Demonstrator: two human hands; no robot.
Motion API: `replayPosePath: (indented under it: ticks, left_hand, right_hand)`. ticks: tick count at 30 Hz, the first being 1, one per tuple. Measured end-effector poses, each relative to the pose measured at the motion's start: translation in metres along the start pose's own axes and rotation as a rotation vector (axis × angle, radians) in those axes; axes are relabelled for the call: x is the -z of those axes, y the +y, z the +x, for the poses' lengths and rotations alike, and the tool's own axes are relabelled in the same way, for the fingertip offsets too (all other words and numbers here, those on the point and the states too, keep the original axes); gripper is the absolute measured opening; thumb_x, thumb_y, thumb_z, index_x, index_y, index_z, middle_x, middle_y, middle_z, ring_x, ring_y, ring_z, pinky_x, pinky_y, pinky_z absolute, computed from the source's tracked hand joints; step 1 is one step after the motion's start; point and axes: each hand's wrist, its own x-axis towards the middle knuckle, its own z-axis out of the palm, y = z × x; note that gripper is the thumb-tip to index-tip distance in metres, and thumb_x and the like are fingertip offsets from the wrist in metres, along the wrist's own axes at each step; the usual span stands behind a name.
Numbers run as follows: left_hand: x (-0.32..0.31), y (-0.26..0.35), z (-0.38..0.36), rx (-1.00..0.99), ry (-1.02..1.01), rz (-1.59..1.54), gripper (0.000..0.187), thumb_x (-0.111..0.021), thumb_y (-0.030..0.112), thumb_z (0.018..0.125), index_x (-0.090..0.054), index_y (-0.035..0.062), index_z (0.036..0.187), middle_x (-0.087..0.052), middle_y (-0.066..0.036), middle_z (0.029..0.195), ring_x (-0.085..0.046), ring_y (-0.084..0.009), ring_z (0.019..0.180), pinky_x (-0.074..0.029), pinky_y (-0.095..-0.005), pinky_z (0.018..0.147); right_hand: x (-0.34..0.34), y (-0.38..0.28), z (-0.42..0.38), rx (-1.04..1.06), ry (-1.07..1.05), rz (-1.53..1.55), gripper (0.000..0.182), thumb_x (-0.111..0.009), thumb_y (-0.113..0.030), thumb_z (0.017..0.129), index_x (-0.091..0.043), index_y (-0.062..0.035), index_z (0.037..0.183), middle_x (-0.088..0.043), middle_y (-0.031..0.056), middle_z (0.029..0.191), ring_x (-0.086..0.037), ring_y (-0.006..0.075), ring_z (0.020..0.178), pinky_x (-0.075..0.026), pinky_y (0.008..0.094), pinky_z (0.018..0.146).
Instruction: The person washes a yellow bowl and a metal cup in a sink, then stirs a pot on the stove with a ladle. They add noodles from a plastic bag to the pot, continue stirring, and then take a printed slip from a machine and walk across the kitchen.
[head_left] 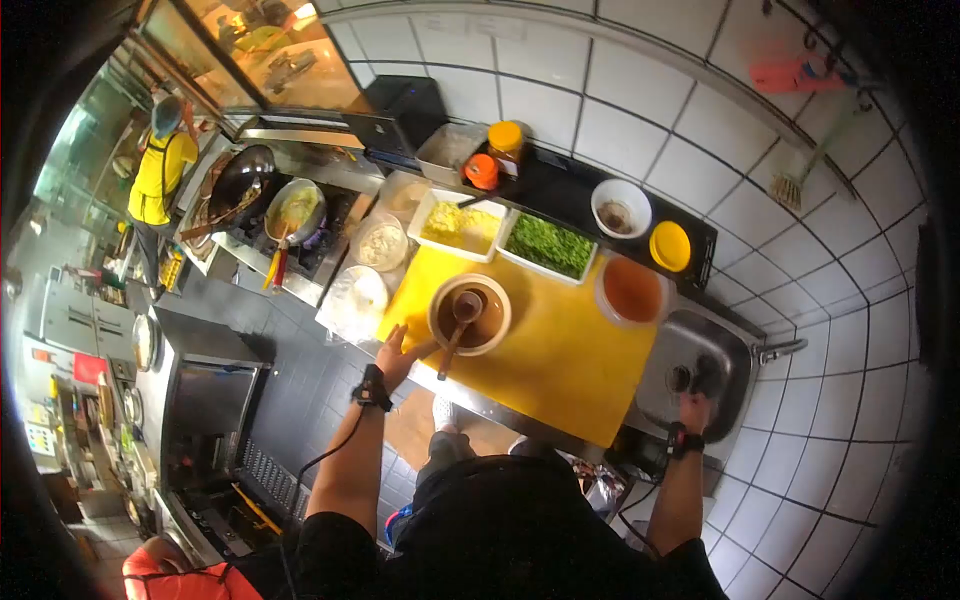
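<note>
My left hand (400, 357) is beside the bowl of brown liquid (470, 314), fingers spread and nothing held. A ladle (464, 308) rests in that bowl, its handle over the near rim. The bowl stands on a yellow board (580, 350). On the right, my right hand (695, 408) reaches into the metal sink (740, 350). Its fingers look bent at a small dark round thing (680, 378) and a black item (709, 374); what it grips is too small to make out.
Behind the board stand trays of yellow food (460, 226) and chopped greens (549, 246), and a tub of reddish liquid (632, 290). A wok (242, 186) and a pan (295, 208) sit on the stove at left. Farther off, a person in yellow (160, 175) stands. The faucet (780, 350) juts over the sink.
</note>
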Motion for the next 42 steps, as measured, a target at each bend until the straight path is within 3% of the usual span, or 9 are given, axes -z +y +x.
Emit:
replayPosePath:
  ticks: [2,4,7,17,20,23,29,33,42]
  left_hand:
    - [-0.020,-0.025,0.012,-0.279,0.357,0.155,0.071,-0.069,0.031,0.084,-0.038,0.0093,0.145,-0.025,-0.028,0.152,-0.031,-0.0403,0.139,-0.032,-0.0421,0.112]
    - [-0.019,0.012,-0.001,-0.473,0.158,0.526,0.074,-0.067,0.047,0.083,-0.043,0.0109,0.143,-0.022,-0.029,0.152,-0.016,-0.0445,0.143,-0.019,-0.0514,0.116]
    - [-0.017,0.046,-0.017,-0.529,0.015,0.629,0.067,-0.061,0.040,0.083,-0.047,0.0103,0.140,-0.019,-0.029,0.153,-0.011,-0.0419,0.146,-0.013,-0.0577,0.115]
    - [0.042,0.028,0.028,-0.685,-0.233,0.809,0.039,-0.053,0.021,0.088,-0.056,0.0044,0.123,-0.055,-0.017,0.123,-0.048,-0.0313,0.121,-0.032,-0.0510,0.108]
    - [0.050,0.004,0.026,-0.928,0.158,0.765,0.041,-0.054,0.018,0.085,-0.055,0.0037,0.123,-0.055,-0.018,0.119,-0.048,-0.0337,0.121,-0.034,-0.0496,0.106]
    - [0.052,-0.030,0.021,-1.023,0.283,0.679,0.046,-0.054,0.017,0.085,-0.053,0.0023,0.128,-0.053,-0.021,0.126,-0.045,-0.0365,0.126,-0.032,-0.0513,0.108]
    - [0.110,-0.072,-0.011,-0.960,0.213,0.469,0.047,-0.060,0.014,0.082,-0.054,0.0026,0.127,-0.050,-0.023,0.132,-0.043,-0.0421,0.127,-0.034,-0.0506,0.109]
    - [0.135,-0.128,-0.025,-0.785,0.345,0.390,0.046,-0.061,0.010,0.080,-0.055,0.0015,0.125,-0.054,-0.022,0.129,-0.045,-0.0416,0.126,-0.037,-0.0481,0.108]
    - [0.145,-0.280,-0.104,-0.146,0.297,0.371,0.044,-0.063,0.017,0.081,-0.059,0.0036,0.123,-0.059,-0.018,0.126,-0.049,-0.0365,0.123,-0.039,-0.0444,0.106]
  right_hand:
    - [-0.022,0.033,0.007,0.344,0.249,-0.035,0.040,-0.064,-0.009,0.082,-0.062,-0.0019,0.121,-0.063,0.0163,0.118,-0.060,0.0283,0.106,-0.046,0.0397,0.090]
    - [-0.052,0.079,0.039,0.150,0.225,0.860,0.039,-0.066,-0.011,0.083,-0.059,0.0043,0.118,-0.065,0.0094,0.110,-0.060,0.0225,0.102,-0.047,0.0337,0.090]
    - [-0.048,0.029,-0.025,0.112,0.413,0.310,0.018,-0.063,-0.009,0.084,-0.068,0.0028,0.097,-0.060,0.0216,0.125,-0.054,0.0354,0.118,-0.042,0.0416,0.099]
    - [-0.113,-0.077,-0.197,0.074,0.542,0.177,0.046,-0.061,-0.035,0.093,-0.059,0.0056,0.072,-0.063,0.0274,0.093,-0.054,0.0348,0.116,-0.037,0.0459,0.105]
    - [-0.141,-0.073,-0.219,0.189,0.831,0.278,0.051,-0.058,-0.038,0.094,-0.054,0.0067,0.069,-0.058,0.0278,0.078,-0.056,0.0362,0.101,-0.036,0.0479,0.106]
    - [-0.145,-0.052,-0.229,0.197,0.526,0.020,0.032,-0.066,-0.025,0.086,-0.063,0.0064,0.082,-0.061,0.0180,0.077,-0.057,0.0316,0.075,-0.046,0.0442,0.079]
    - [-0.159,-0.057,-0.219,-0.011,0.655,0.613,0.040,-0.063,-0.033,0.090,-0.060,0.0069,0.086,-0.061,0.0203,0.080,-0.057,0.0364,0.077,-0.045,0.0446,0.074]
    - [-0.173,-0.060,-0.170,0.223,1.002,0.045,0.034,-0.063,-0.028,0.090,-0.060,0.0038,0.099,-0.063,0.0120,0.088,-0.059,0.0288,0.081,-0.047,0.0409,0.081]
    - [-0.171,-0.104,-0.096,0.090,0.039,1.125,0.024,-0.060,-0.030,0.093,-0.062,-0.0056,0.096,-0.062,0.0034,0.086,-0.060,0.0143,0.070,-0.049,0.0244,0.060]
